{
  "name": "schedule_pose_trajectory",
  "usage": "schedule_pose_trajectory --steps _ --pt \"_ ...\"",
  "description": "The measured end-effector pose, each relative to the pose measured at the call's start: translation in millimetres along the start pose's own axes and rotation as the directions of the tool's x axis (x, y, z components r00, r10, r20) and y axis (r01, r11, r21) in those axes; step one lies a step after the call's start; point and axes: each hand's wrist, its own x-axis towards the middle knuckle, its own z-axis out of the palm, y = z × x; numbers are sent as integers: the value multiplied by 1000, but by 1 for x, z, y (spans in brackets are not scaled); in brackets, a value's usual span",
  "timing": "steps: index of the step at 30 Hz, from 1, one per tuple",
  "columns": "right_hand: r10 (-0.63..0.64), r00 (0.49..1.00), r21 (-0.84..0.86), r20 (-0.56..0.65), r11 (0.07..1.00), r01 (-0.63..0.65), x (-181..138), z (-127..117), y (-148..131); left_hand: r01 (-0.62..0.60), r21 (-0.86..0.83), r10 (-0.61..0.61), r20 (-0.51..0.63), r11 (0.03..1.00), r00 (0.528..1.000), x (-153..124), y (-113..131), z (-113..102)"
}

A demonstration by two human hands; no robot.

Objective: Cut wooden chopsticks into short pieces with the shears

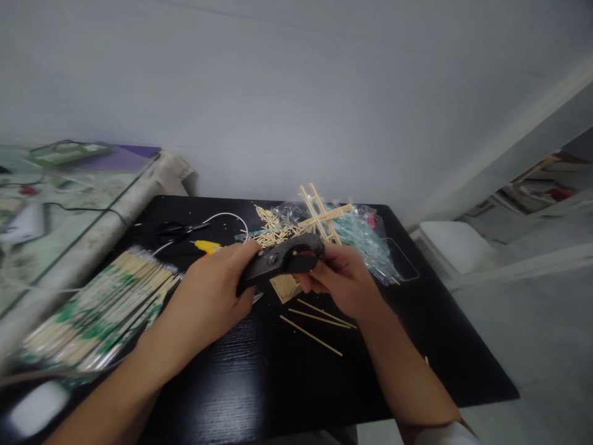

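My left hand (217, 290) is wrapped around the handle of a black cutter with a curved jaw (273, 259), raised above the table. My right hand (345, 278) is at the jaw end with thumb and fingers pinched together; what they hold, if anything, is hidden. Just beyond the hands, pale wooden sticks crossed over each other (319, 216) rise at an angle. Below the cutter, a light wooden piece (285, 288) is partly covered. Several loose thin sticks (311, 335) lie on the table nearer to me.
Small cut stick pieces (271, 235) are heaped at the back of the black table (222, 383). Clear plastic packaging (368, 244) lies at right. On the left are wrapped chopsticks (102, 309), scissors (180, 228), a yellow tool (207, 246) and a blurred white object (39, 408).
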Motion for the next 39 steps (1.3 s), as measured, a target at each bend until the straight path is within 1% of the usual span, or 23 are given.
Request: schedule_pose_trajectory --steps 4,8,12,17,20,24,26,30,34,36,39 --pt "20 999 8 35 1000 -20 0 -2 2 -17 4 17 -7 1000 1000 -1 1 -2" --pt "6 999 -15 41 1000 -6 0 -2 3 5 7 -5 1 1000 1000 -1 3 -4" --pt "-32 999 -78 11 996 33 0 -1 0 25 1 -25 13 1000 1000 -2 3 -3" --pt "-109 993 -218 -50 971 96 -1 3 -2 43 33 -43 26 999 999 -3 2 -2" --pt "-117 989 -280 -92 956 87 -2 8 -1 45 33 -46 22 998 999 -2 1 -1" --pt "-91 987 -260 -133 964 54 -3 12 1 72 40 -72 11 997 997 0 -1 -3" --pt "-87 987 -227 -133 972 55 -2 12 1 108 38 -109 31 993 994 2 -4 -5" --pt "-99 987 -161 -130 984 78 -1 11 2 194 78 -202 100 978 974 15 -19 -4" --pt "-99 989 -153 -109 985 82 -1 9 4 294 192 -330 198 936 923 32 -37 6" --pt "-108 989 -174 -101 981 89 -2 8 5 315 228 -366 232 921 901 39 -41 11" --pt "-119 988 -191 -99 977 98 -3 6 7 329 247 -388 253 912 886 43 -43 15"
